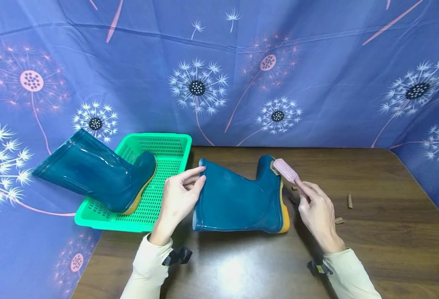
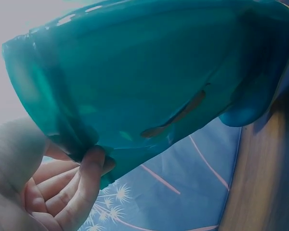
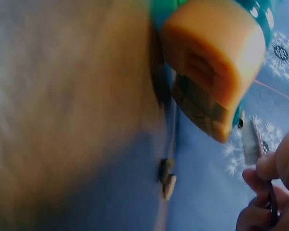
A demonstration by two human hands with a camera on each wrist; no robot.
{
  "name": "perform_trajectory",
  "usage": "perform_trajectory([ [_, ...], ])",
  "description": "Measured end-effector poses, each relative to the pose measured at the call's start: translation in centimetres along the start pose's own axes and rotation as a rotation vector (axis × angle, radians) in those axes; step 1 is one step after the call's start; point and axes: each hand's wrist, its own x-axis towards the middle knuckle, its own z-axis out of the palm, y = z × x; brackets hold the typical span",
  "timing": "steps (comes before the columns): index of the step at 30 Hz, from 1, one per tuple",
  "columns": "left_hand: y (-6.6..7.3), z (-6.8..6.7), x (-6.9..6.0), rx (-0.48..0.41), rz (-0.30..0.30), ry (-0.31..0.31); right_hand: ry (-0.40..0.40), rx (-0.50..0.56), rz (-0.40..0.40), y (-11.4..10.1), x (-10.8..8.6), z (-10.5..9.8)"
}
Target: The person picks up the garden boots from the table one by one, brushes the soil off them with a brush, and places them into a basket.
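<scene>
A teal rubber boot [image 1: 238, 197] with a yellow sole lies on its side over the table, its toe pointing away. My left hand [image 1: 180, 195] pinches the rim of its shaft between thumb and fingers; in the left wrist view the left hand [image 2: 67, 187] grips that same edge. My right hand [image 1: 316, 211] holds a pink brush [image 1: 286, 170] by its handle. The brush head is at the boot's toe, by a small brown patch [image 1: 275, 167]. In the right wrist view the yellow sole [image 3: 207, 53] appears beside the brush [image 3: 251, 143].
On the left, a green plastic basket [image 1: 184, 155] holds a second teal boot [image 1: 92, 170], whose shaft leans out over the side. Several small brown scraps [image 1: 349, 201] lie on the wooden table [image 1: 387, 245] at the right. A blue dandelion-print cloth [image 1: 316, 50] hangs behind.
</scene>
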Motion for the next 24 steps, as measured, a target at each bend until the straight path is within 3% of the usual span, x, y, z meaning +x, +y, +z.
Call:
perform_trajectory([
  [2, -0.01, -0.01, -0.08, 0.002, -0.002, 0.002, 0.011, 0.026, 0.023, 0.19, 0.01, -0.07],
  [8, -0.02, 0.09, -0.07, -0.003, 0.000, 0.010, -0.095, 0.090, 0.026, 0.33, -0.25, -0.02],
  [15, -0.08, 0.18, -0.06, -0.018, 0.002, 0.003, 0.052, 0.042, 0.090, 0.40, 0.10, -0.35],
  [21, 0.01, 0.13, -0.03, -0.011, -0.006, 0.000, -0.084, 0.089, -0.024, 0.54, 0.14, -0.40],
  [24, 0.00, 0.00, -0.03, -0.008, -0.010, -0.008, -0.049, 0.021, -0.007, 0.60, 0.13, -0.30],
])
